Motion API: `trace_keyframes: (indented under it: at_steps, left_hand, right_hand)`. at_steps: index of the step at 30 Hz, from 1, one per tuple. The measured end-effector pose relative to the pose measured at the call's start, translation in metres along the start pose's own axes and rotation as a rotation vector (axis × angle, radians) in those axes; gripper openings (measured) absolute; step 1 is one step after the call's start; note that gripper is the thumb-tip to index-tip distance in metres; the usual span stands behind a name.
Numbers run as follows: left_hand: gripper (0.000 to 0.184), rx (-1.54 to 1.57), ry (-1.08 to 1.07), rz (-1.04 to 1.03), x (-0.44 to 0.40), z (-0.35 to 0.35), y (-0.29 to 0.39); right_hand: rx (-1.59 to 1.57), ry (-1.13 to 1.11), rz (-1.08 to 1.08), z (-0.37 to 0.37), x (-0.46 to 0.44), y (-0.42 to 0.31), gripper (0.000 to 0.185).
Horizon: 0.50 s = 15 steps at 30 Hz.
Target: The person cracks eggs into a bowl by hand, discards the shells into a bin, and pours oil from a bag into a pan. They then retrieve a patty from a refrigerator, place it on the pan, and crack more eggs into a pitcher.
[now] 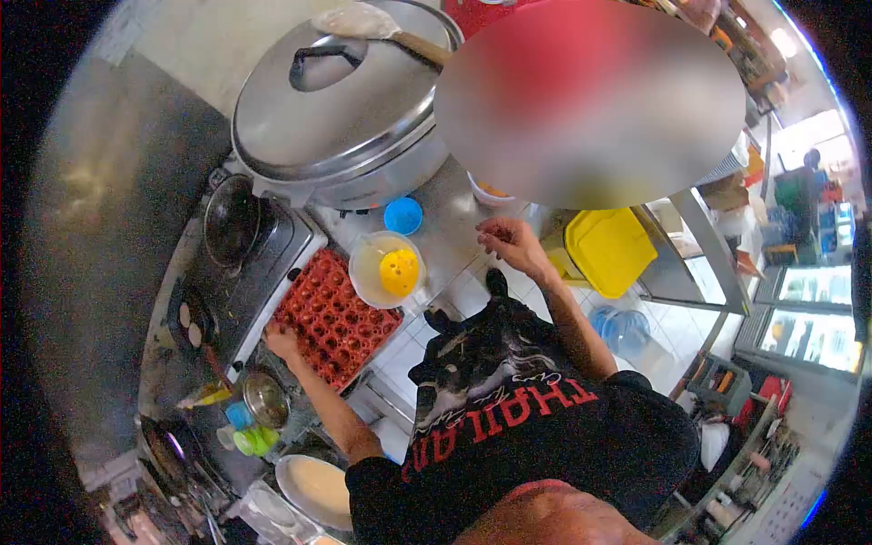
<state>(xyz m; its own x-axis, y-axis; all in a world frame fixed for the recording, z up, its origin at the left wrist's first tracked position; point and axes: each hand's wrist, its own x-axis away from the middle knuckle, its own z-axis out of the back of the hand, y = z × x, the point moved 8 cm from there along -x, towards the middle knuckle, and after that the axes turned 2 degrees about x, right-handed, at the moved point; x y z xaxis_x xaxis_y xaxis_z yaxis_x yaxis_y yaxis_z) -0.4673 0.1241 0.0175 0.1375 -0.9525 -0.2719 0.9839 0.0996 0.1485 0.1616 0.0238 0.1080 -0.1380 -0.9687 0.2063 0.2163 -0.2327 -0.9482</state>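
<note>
My left hand (282,342) is at the left edge of a red egg tray (338,318), its fingers closed on the rim. The tray has rows of cups and lies at the counter's front edge. A translucent bowl (367,259) stands against the tray's upper right corner, with yellow egg yolks (398,272) inside. To the right of the bowl, my right hand (509,245) is raised with its fingers curled in. Whether anything small is in it cannot be made out. Behind the bowl is a small blue cup (402,215).
A large lidded pot (341,109) stands at the back left, a cloth-wrapped paddle (400,38) on its lid. Left are a stove (272,263) and pans (232,222). A yellow lid (610,252) is at right. A basin of pale batter (318,490) stands lower left.
</note>
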Motion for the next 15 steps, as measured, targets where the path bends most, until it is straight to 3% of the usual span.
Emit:
trace_keyframes:
  at_steps: [2,4,6,9,11,13,15]
  left_hand:
    - [0.027,0.064,0.040,0.053,-0.004,0.004,-0.003]
    - [0.027,0.309,0.106,0.127,-0.002,-0.027,-0.051]
    - [0.030,0.021,0.197,0.023,-0.003,0.012,-0.019]
    - [0.032,0.337,0.406,0.003,-0.002,0.041,-0.033]
    - [0.033,0.666,0.445,0.081,0.013,0.133,0.066]
    - [0.037,0.964,0.271,0.033,0.025,0.202,0.178]
    - [0.043,1.043,0.138,-0.081,0.045,0.230,0.278]
  right_hand:
    - [0.019,0.044,-0.038,0.002,0.013,0.006,0.027]
    - [-0.012,0.066,-0.104,0.012,0.028,0.013,0.027]
    - [-0.035,0.100,-0.115,0.023,0.037,0.023,0.027]
    - [-0.037,0.151,-0.077,0.040,0.043,0.034,0.026]
    - [-0.024,0.145,-0.096,0.048,0.047,0.018,0.026]
    - [-0.118,0.058,-0.057,0.037,0.047,-0.007,0.026]
    - [-0.192,-0.072,-0.035,0.022,0.046,-0.038,0.027]
